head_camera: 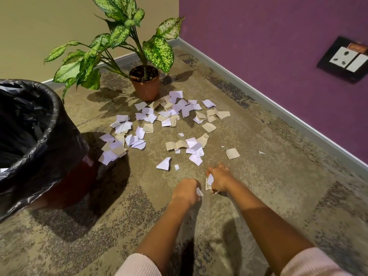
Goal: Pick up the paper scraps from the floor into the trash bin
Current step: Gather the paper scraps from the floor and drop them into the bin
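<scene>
Several white and beige paper scraps (169, 120) lie scattered on the carpet between the plant pot and my hands. The trash bin (65, 176), red with a black bag liner, stands at the left with its mouth open. My left hand (186, 191) is closed low over the floor, and a small white scrap (199, 192) sticks out of it. Just to its right, my right hand (220, 179) is closed around a bunch of white and beige scraps (209, 181). Both hands are near the front edge of the scatter, right of the bin.
A potted plant (146, 84) with large speckled leaves stands in the corner behind the scraps. A purple wall with a socket plate (345, 59) runs along the right, a beige wall at the back left. The floor is patterned carpet (278, 176).
</scene>
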Motion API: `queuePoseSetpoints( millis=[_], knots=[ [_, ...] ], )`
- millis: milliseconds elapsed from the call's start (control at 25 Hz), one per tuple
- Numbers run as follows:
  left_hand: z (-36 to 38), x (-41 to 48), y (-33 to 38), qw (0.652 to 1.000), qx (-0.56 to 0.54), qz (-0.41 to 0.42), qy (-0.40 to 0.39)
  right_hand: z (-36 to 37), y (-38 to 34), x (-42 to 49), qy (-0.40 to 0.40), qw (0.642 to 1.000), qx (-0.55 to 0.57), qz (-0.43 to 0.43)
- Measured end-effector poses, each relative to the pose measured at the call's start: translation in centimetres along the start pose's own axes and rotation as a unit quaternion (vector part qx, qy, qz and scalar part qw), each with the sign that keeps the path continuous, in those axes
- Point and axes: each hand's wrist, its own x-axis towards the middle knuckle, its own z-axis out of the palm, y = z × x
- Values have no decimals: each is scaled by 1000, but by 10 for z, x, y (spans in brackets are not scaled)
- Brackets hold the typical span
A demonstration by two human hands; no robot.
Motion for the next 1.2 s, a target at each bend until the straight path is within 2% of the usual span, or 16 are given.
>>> queuePoseSetpoints(
  millis=[80,200,320,400,520,640,760,840,960,1080,1200],
  knots=[
    [-11,1,-11,999,-9,-16,43,-4,-2,2,-4,1000,-18,2],
    [-28,4,-31,987,31,-11,157,-16,-5,7,1,999,-32,-17],
    [-36,11,-47,966,105,5,236,-32,-17,18,40,998,10,-44],
    [-41,20,-53,960,106,-6,260,-39,-30,28,78,994,46,-60],
    [-54,37,-58,968,93,-24,232,-47,-47,44,101,990,41,-91],
    [-59,55,-67,974,89,-9,208,-51,-52,58,142,982,-41,-117],
    [-63,71,-78,981,40,-11,188,-54,-52,69,172,973,-106,-115],
    [-72,82,-80,991,34,-32,126,-60,-52,79,129,981,-114,-85],
    [-87,95,-74,995,91,-26,36,-71,-49,91,18,995,-80,-49],
    [-92,101,-67,990,142,-4,15,-76,-51,100,-39,996,-73,-44],
    [-94,99,-63,986,163,-2,18,-75,-54,100,-28,995,-85,-50]
  ],
)
